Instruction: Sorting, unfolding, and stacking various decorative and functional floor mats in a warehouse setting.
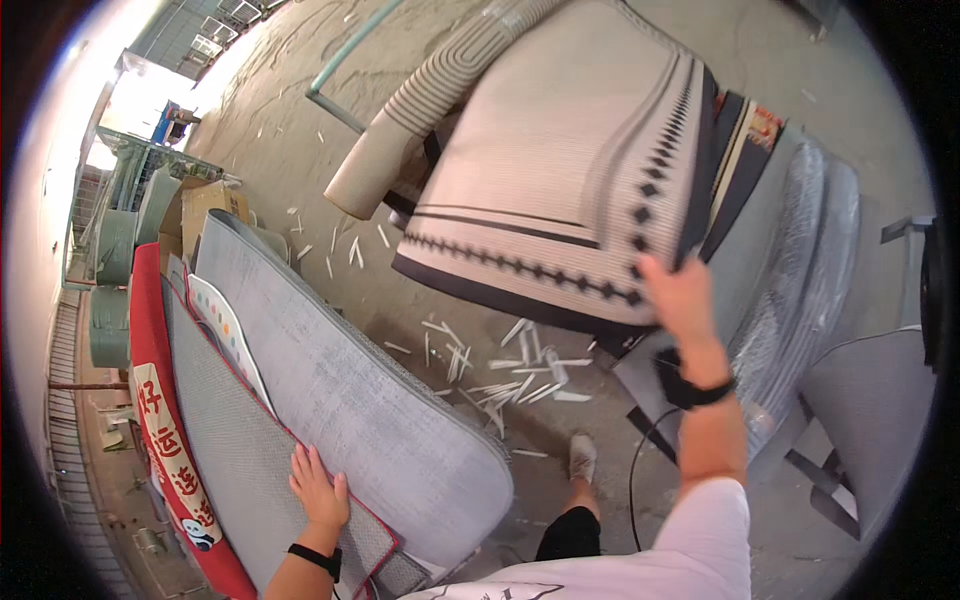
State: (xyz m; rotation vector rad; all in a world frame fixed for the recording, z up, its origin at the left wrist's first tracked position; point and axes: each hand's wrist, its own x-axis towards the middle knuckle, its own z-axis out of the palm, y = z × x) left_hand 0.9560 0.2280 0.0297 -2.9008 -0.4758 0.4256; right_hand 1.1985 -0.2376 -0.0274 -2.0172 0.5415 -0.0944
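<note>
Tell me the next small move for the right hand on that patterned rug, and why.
Probably pull the cream patterned rug a little further toward you. The right hand already grips its dark bordered corner, the rug hangs lifted and partly draped over the pile, while the left hand rests flat on the grey mat, steadying that stack.

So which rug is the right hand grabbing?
The cream rug with black diamond borders, which the right hand grips at its lower corner. The left hand rests on the plain grey rugs.

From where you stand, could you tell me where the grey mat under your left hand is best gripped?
Probably by the rounded upper edge of the grey mat, coming from above: it stands tilted on edge in the stack, so that edge is free, while the left hand only rests flat beside it.
</note>
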